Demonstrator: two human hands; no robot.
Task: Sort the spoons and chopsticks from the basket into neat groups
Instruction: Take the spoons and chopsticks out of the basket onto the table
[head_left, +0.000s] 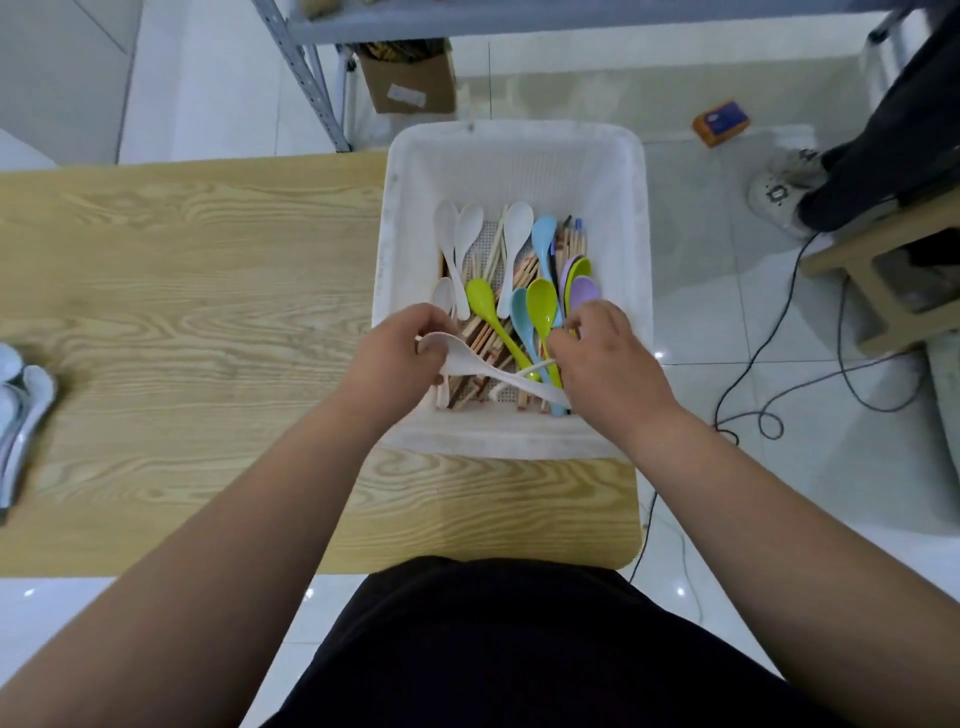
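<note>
A white plastic basket stands on the right end of the wooden table. Inside lie white, green, blue and purple spoons over a layer of wooden chopsticks. My left hand grips the bowl of a white spoon whose handle runs right toward my other hand. My right hand has its fingers curled among the handles of a green spoon and the blue ones; what it pinches is hidden.
A stack of white spoons lies at the table's far left edge. Behind the table stand a metal shelf frame and a cardboard box. A stool, cables and another person's shoe are on the floor at right.
</note>
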